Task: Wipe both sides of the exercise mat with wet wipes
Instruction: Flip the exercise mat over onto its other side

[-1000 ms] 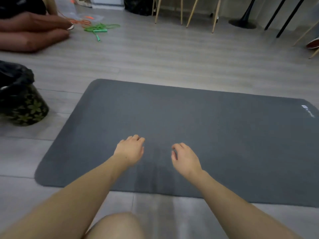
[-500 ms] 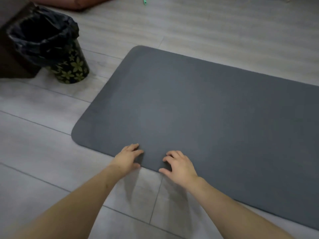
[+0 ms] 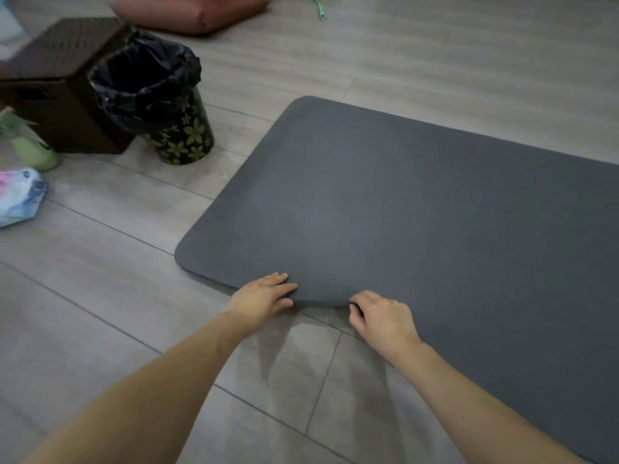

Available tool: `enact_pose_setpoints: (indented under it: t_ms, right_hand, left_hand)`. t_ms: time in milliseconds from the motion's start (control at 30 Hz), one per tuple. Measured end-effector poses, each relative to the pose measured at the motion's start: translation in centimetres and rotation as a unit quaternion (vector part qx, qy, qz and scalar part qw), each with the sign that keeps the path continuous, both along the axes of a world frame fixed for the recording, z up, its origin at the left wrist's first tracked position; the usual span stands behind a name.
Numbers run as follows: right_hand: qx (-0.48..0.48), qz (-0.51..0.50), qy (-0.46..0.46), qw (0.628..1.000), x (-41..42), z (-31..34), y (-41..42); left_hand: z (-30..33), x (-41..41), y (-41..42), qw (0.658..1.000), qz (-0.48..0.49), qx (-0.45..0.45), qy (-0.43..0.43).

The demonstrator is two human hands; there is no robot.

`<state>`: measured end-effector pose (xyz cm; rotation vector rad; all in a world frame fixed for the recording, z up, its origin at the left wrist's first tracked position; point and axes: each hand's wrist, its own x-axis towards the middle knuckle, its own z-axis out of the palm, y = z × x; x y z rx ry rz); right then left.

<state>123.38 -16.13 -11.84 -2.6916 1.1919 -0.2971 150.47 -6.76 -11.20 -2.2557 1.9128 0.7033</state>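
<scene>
The left hand (image 3: pixel 263 298) grips the near edge of the dark grey foam exercise mat (image 3: pixel 418 226), fingers laid on top and thumb at the rim. Just to its right, the right hand (image 3: pixel 380 316) pinches the same edge with curled fingers tucked under it. Between the two hands the edge bows up slightly off the grey wood-look plank floor (image 3: pixel 100 296); the rest of the mat lies flat, running away to the right and far side. Left of the mat's far corner stands a black bin with yellow-green flowers (image 3: pixel 182 132), lined with a black plastic bag. Touching the bin on its left is a dark brown woven box (image 3: pixel 57 95). At the left border lie a pale green bottle (image 3: pixel 31 152) and, nearer, a soft pack printed in pink and blue (image 3: pixel 20 197). Far off are a reddish-brown cushion (image 3: pixel 194 10) and a bright green cord (image 3: pixel 320 5).
</scene>
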Motion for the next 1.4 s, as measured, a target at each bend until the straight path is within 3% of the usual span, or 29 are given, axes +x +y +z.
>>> enact_pose_setpoints:
  t_ms: [267,467,533,700,900,1200,1400]
  right_hand:
    - [-0.006,-0.073,-0.034,0.997,-1.5,6.7,-6.7]
    - [0.048,-0.098,0.002,0.994,-5.5,16.4,-11.4]
    - [0.076,-0.107,0.026,0.991,-6.9,20.6,-12.9]
    - [0.139,-0.126,0.027,0.982,-9.9,32.1,-15.3]
    - [0.191,-0.162,-0.071,0.965,-14.1,47.7,-16.2]
    - [0.248,-0.219,-0.151,0.931,-19.2,65.9,-16.5]
    - [0.225,-0.256,-0.158,0.927,-15.3,74.2,-20.0]
  left_hand:
    - [8.1,1.7,-4.7,0.967,-0.022,-0.211,-0.141]
    - [21.0,4.7,-10.1,0.933,0.091,-0.214,-0.274]
    - [26.0,4.7,-12.4,0.931,0.107,-0.204,-0.283]
    - [39.3,-2.0,-19.8,0.937,0.029,-0.204,-0.283]
    - [54.1,-14.6,-25.9,0.945,-0.158,-0.092,-0.271]
    - [75.0,-24.2,-31.3,0.928,-0.246,-0.054,-0.273]
    - [82.8,-24.9,-34.2,0.920,-0.301,-0.056,-0.245]
